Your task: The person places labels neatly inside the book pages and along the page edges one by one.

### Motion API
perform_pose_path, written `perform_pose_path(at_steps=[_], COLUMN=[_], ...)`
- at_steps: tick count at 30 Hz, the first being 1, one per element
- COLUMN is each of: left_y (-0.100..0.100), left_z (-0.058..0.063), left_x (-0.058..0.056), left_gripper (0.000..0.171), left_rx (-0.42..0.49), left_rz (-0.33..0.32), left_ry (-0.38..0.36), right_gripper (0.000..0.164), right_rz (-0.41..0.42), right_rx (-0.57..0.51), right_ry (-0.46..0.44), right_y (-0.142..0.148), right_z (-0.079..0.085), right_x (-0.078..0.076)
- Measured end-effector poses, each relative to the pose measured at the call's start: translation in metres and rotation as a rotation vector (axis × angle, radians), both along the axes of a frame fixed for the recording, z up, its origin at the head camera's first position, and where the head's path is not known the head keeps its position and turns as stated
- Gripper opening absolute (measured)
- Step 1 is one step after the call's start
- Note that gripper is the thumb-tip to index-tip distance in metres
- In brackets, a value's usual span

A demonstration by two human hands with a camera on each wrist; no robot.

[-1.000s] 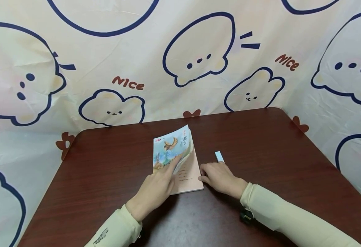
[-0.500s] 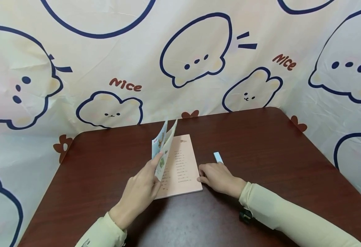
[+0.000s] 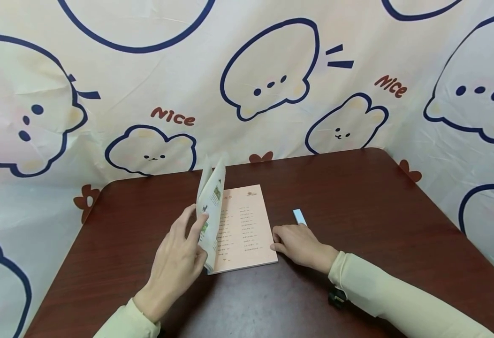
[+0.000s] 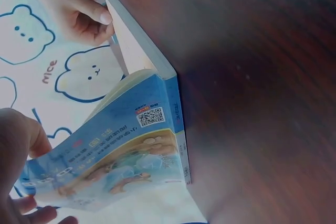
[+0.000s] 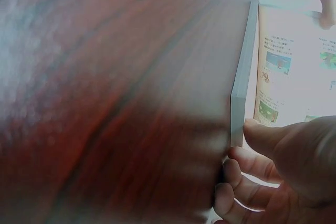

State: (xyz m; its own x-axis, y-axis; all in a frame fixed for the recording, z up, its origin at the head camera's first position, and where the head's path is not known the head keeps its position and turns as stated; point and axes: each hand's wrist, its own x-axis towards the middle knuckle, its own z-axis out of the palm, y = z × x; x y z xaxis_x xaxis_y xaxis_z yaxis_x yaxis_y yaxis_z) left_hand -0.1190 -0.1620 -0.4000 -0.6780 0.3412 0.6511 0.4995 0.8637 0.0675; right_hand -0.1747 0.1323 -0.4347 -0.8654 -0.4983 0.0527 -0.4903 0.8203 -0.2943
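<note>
A paperback book (image 3: 248, 230) lies on the table, its pink printed contents page facing up. My left hand (image 3: 172, 258) holds the raised front cover and some leaves (image 3: 210, 211) between its fingers, and they stand nearly upright at the left. In the left wrist view the blue illustrated cover (image 4: 121, 150) bends up from the spine toward that hand. My right hand (image 3: 299, 244) grips the book's right edge; in the right wrist view the thumb (image 5: 262, 136) is on top and curled fingers lie beside the page block (image 5: 239, 114). Behind this hand a light-blue strip (image 3: 299, 216) is partly hidden.
The dark reddish-brown table (image 3: 356, 202) extends around the book on every side. A cartoon-printed cloth (image 3: 272, 136) hangs behind it and along its sides. A dark band (image 3: 337, 297) shows at the right sleeve.
My left hand has moved left, swinging the cover and leaves up from the right to nearly upright, so the pink contents page is exposed. The right hand has stayed at the book's right edge.
</note>
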Motion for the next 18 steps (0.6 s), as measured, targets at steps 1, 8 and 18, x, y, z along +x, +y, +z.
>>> perform_pose_path(at_steps=[1,8,18], left_y=[-0.001,-0.011,-0.038], left_z=[0.0,-0.002,-0.002], left_x=[0.0,0.001,0.007], left_gripper=[0.071,0.062,0.071], left_rx=[-0.008,-0.104,-0.162], left_rz=[0.001,0.029,0.082], left_ry=[0.005,0.114,0.102], right_gripper=[0.033,0.032,0.031], right_rz=[-0.001,0.004,0.02], right_rx=[0.002,0.014,0.007], right_ry=[0.001,0.01,0.022], right_y=[0.0,0.0,0.0], right_z=[0.0,-0.001,0.001], right_x=[0.0,0.0,0.001])
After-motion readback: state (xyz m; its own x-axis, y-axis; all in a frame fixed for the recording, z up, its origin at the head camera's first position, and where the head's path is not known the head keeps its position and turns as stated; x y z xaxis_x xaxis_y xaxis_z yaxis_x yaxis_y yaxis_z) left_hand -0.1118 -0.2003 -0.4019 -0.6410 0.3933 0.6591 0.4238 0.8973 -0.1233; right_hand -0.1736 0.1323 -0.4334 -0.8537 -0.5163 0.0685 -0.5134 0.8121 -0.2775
